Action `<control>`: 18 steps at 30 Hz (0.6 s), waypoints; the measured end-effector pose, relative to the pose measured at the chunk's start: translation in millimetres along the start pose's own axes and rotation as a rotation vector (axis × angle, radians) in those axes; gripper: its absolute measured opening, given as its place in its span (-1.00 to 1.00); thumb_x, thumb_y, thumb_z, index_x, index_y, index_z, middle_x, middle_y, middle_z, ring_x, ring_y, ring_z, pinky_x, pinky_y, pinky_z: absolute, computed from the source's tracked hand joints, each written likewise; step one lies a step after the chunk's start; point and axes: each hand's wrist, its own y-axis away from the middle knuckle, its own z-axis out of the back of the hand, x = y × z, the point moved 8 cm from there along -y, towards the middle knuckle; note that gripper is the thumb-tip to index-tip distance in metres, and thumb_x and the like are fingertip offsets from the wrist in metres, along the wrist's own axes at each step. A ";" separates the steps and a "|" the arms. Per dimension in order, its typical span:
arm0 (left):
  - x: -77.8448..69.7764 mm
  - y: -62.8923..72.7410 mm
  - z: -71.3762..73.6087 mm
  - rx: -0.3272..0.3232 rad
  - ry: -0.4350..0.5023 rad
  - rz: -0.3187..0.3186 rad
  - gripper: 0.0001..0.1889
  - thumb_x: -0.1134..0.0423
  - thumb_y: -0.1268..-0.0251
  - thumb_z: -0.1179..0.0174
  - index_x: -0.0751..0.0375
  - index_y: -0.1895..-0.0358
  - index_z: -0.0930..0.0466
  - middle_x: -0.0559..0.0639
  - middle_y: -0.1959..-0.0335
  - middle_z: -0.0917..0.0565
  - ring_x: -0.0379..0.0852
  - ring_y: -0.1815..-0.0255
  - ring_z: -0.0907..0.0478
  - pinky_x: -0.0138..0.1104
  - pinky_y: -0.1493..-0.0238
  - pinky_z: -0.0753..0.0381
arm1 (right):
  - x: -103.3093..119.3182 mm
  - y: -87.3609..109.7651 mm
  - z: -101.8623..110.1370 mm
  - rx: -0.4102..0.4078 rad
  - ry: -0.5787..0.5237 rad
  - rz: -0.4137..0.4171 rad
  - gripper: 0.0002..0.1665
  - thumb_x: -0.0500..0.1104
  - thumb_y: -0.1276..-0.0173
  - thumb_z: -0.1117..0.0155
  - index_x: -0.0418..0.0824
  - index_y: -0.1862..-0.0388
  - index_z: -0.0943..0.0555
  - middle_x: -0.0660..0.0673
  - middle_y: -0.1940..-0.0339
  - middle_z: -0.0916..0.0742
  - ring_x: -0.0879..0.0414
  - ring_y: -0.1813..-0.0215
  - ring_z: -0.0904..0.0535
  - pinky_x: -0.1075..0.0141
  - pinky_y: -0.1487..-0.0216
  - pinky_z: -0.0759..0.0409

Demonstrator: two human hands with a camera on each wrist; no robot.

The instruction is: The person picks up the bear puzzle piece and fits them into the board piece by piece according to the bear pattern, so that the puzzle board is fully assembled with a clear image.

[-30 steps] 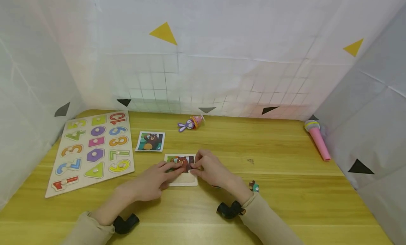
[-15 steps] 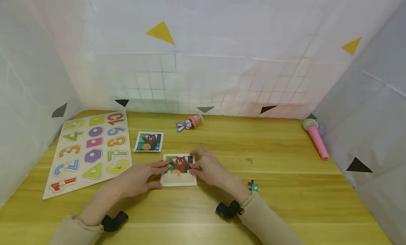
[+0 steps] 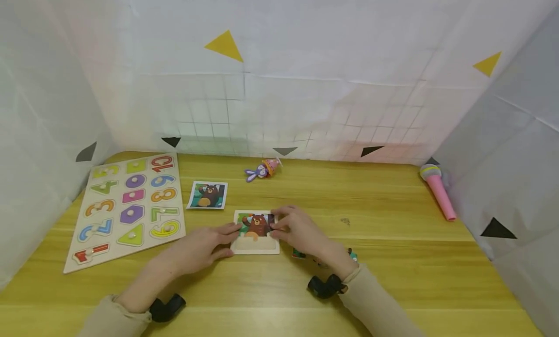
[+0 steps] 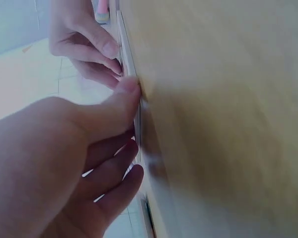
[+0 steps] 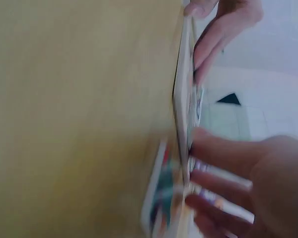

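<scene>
A small framed bear puzzle (image 3: 255,252) lies on the table, its bear picture filling the upper part and a bare tan strip along the lower part. My left hand (image 3: 196,252) holds its left side, thumb by the front corner and fingertips over the frame. At the right side, my right hand (image 3: 305,235) grips the edge with thumb and fingers close together, over the dark part of the picture. Loose puzzle pieces lie beneath the right wrist; one colourful piece (image 5: 159,188) shows blurred beside the frame in the right wrist view.
A bear picture card (image 3: 207,195) lies behind the puzzle. Left stands a wooden number-and-shape board (image 3: 124,242). A purple bunny toy (image 3: 262,171) is near the back wall, and a pink toy microphone (image 3: 440,194) at far right. White sheets enclose the table.
My left fingers have drawn back from the bear picture to the frame's left side. The puzzle has shifted slightly right with both hands, and a loose piece now shows beside the right hand.
</scene>
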 end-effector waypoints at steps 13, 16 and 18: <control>-0.6 -2.4 -6.7 0.014 0.002 0.048 -0.48 0.07 -0.54 -0.09 0.22 -0.43 -0.40 0.04 -0.54 -0.29 0.14 -0.37 -0.45 -0.07 -0.30 -0.51 | -31.4 33.2 26.1 -0.008 -0.073 -0.034 -0.64 -0.09 -0.43 -0.32 -0.19 -0.13 -0.70 -0.05 -0.05 -0.70 0.05 -0.07 -0.63 0.10 -0.08 -0.63; 0.0 -2.4 -6.9 0.014 -0.006 0.051 -0.48 0.05 -0.54 -0.08 0.21 -0.44 -0.40 0.02 -0.54 -0.28 0.13 -0.37 -0.45 -0.07 -0.30 -0.51 | -37.2 40.8 30.7 -0.012 -0.060 -0.041 -0.64 -0.09 -0.39 -0.36 -0.19 -0.10 -0.70 -0.03 0.03 -0.71 0.10 0.04 -0.63 0.18 0.03 -0.63; 0.3 -2.2 -6.6 0.015 -0.007 0.054 -0.48 0.05 -0.54 -0.08 0.20 -0.44 -0.40 0.02 -0.54 -0.28 0.13 -0.37 -0.45 -0.06 -0.30 -0.51 | -41.0 45.0 32.8 -0.011 -0.060 -0.045 -0.65 -0.10 -0.37 -0.39 -0.19 -0.08 -0.71 -0.02 0.06 -0.72 0.11 0.08 -0.63 0.22 0.06 -0.63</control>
